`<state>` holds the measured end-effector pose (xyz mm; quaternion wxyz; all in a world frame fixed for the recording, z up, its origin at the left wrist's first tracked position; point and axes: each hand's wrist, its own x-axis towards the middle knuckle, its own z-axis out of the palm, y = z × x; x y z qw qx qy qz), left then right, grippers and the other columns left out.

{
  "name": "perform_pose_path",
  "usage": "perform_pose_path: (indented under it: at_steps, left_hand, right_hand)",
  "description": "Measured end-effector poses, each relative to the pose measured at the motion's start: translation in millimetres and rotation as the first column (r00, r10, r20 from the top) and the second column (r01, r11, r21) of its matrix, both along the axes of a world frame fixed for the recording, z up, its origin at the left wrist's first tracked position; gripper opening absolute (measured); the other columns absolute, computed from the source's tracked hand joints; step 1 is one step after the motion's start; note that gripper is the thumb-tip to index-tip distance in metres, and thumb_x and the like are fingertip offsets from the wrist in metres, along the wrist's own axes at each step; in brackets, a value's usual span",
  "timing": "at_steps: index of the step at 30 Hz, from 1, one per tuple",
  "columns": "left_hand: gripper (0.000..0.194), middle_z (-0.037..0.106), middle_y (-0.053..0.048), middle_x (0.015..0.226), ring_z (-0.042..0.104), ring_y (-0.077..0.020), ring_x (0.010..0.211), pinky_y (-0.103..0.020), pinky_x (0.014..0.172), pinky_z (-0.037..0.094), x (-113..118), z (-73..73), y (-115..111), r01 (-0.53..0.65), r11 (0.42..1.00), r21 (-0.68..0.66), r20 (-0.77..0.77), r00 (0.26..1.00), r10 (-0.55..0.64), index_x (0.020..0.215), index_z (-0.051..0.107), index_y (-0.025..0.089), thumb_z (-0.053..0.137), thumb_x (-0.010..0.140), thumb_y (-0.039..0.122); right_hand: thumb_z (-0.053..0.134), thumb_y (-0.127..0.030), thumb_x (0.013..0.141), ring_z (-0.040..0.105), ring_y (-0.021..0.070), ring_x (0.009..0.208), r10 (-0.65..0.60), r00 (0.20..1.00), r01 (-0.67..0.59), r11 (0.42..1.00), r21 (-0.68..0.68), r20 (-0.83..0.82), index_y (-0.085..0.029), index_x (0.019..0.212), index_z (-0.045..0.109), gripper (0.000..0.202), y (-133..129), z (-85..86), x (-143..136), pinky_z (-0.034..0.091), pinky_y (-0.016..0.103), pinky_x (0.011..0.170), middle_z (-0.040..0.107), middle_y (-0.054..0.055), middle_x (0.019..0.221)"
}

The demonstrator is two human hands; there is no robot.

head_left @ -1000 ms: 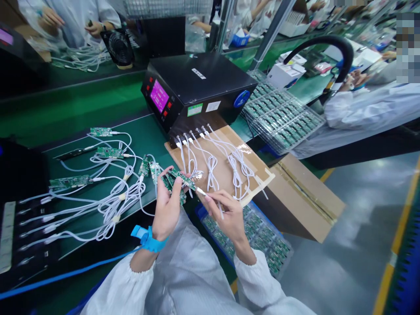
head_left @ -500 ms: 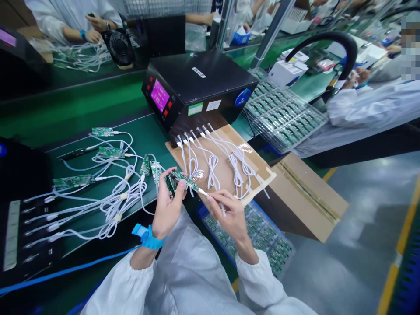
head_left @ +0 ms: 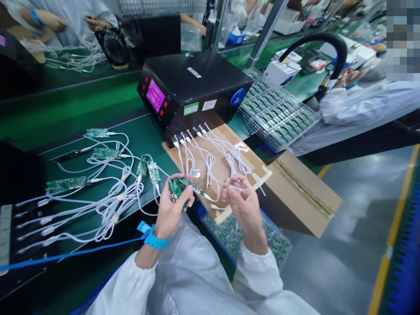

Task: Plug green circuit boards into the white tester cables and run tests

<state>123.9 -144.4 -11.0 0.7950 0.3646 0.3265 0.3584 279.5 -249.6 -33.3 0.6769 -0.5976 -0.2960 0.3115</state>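
My left hand point(head_left: 172, 212), a blue wrist strap below it, is closed on green circuit boards point(head_left: 175, 189). A narrower board point(head_left: 196, 188) lies across them under the thumb, with a white cable plug point(head_left: 207, 197) at its right end. To the right, my right hand point(head_left: 244, 203) is raised with curled fingers, and a pale strand of white cable point(head_left: 237, 188) shows between them. Just left of that hand, a loose white plug point(head_left: 214, 207) hangs over the cardboard's front edge. Fingers partly hide the boards and the cable.
A black box with a pink screen point(head_left: 193, 83) feeds white cables onto taped cardboard point(head_left: 226, 144). More boards with tangled cables point(head_left: 124, 192) lie at left. A blue bin of boards point(head_left: 229, 234) sits below, beside a carton point(head_left: 302, 192). Co-workers' hands point(head_left: 52, 21) are across the bench.
My right hand has moved right and up, away from the plug at the board's end. My left hand has shifted slightly right and lower, turning the boards. The view has shifted a little.
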Motion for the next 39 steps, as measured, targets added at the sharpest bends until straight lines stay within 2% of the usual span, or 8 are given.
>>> perform_pose_path:
  at_steps: [4, 9, 13, 15, 26, 30, 34, 39]
  left_hand:
    - [0.034, 0.070, -0.005, 0.110, 0.060, -0.0089, 0.070, -0.024, 0.061, 0.047, 2, -0.7, -7, 0.040, 0.994, -0.097, 0.057, 0.998, -0.034, 0.110, 0.060, 0.023, 0.079, 0.086, 0.037]
    - [0.035, 0.070, -0.003, 0.102, 0.058, -0.0078, 0.065, -0.023, 0.060, 0.045, 1, -2.7, -11, 0.065, 0.987, -0.145, 0.047, 0.997, -0.058, 0.110, 0.061, 0.022, 0.077, 0.088, 0.044]
    - [0.040, 0.069, -0.003, 0.094, 0.061, -0.0107, 0.070, -0.025, 0.063, 0.047, 1, -6.6, -10, 0.091, 0.984, -0.156, 0.059, 0.995, -0.083, 0.112, 0.060, 0.021, 0.078, 0.087, 0.046]
    - [0.041, 0.068, -0.002, 0.092, 0.060, -0.0107, 0.070, -0.025, 0.064, 0.047, 1, -8.6, -10, 0.101, 0.982, -0.157, 0.060, 0.994, -0.092, 0.113, 0.060, 0.021, 0.079, 0.087, 0.046]
    - [0.041, 0.060, 0.002, 0.078, 0.054, -0.0082, 0.065, -0.021, 0.060, 0.042, -1, -17.4, -8, 0.172, 0.973, -0.151, 0.090, 0.983, -0.159, 0.113, 0.061, 0.020, 0.081, 0.087, 0.045]
    - [0.043, 0.059, 0.002, 0.081, 0.053, -0.0072, 0.066, -0.020, 0.059, 0.042, 1, -17.3, -5, 0.167, 0.971, -0.169, 0.092, 0.984, -0.153, 0.110, 0.062, 0.020, 0.085, 0.082, 0.043]
    - [0.044, 0.058, 0.002, 0.081, 0.051, -0.0064, 0.064, -0.019, 0.057, 0.042, 4, -18.3, -4, 0.123, 0.973, -0.197, 0.092, 0.990, -0.106, 0.109, 0.061, 0.019, 0.087, 0.080, 0.040]
    - [0.040, 0.058, 0.001, 0.083, 0.051, -0.0060, 0.065, -0.018, 0.058, 0.042, 5, -21.0, -4, 0.100, 0.970, -0.223, 0.110, 0.991, -0.077, 0.110, 0.061, 0.019, 0.085, 0.084, 0.038]
  right_hand:
    - [0.043, -0.053, 0.106, 0.071, 0.0193, 0.091, 0.010, 0.993, -0.019, 0.997, 0.075, 0.121, -0.025, 0.120, 0.055, 0.033, 21, 4.5, -9, 0.062, 0.039, 0.083, 0.068, 0.011, 0.114]
    - [0.061, -0.037, 0.102, 0.068, 0.0144, 0.081, 0.018, 0.954, -0.037, 0.998, 0.059, 0.300, -0.024, 0.106, 0.075, 0.019, 33, 8.8, -23, 0.061, 0.033, 0.080, 0.065, 0.006, 0.105]
    - [0.063, -0.027, 0.101, 0.067, 0.0178, 0.101, 0.062, 0.882, -0.088, 0.996, 0.034, 0.468, -0.025, 0.106, 0.077, 0.015, 34, 9.6, -25, 0.059, 0.034, 0.092, 0.065, 0.006, 0.106]
    - [0.063, -0.025, 0.101, 0.067, 0.0177, 0.102, 0.067, 0.862, -0.102, 0.994, 0.042, 0.502, -0.024, 0.104, 0.076, 0.013, 35, 9.3, -26, 0.057, 0.034, 0.095, 0.065, 0.006, 0.105]
    - [0.062, -0.023, 0.101, 0.065, 0.0175, 0.099, 0.132, 0.800, -0.180, 0.983, 0.025, 0.586, -0.023, 0.101, 0.074, 0.012, 37, 11.5, -19, 0.056, 0.033, 0.091, 0.063, 0.006, 0.103]
    - [0.064, -0.020, 0.100, 0.065, 0.0165, 0.098, 0.140, 0.786, -0.204, 0.978, 0.038, 0.602, -0.022, 0.100, 0.075, 0.011, 38, 12.4, -18, 0.056, 0.033, 0.091, 0.063, 0.006, 0.103]
    - [0.064, -0.021, 0.100, 0.066, 0.0164, 0.099, 0.145, 0.811, -0.208, 0.977, 0.047, 0.567, -0.023, 0.101, 0.075, 0.011, 40, 11.5, -19, 0.056, 0.032, 0.092, 0.064, 0.006, 0.103]
    - [0.062, -0.026, 0.102, 0.069, 0.0149, 0.088, 0.239, 0.899, -0.276, 0.960, 0.050, 0.366, -0.023, 0.108, 0.071, 0.011, 40, 11.3, -14, 0.059, 0.031, 0.083, 0.067, 0.006, 0.107]
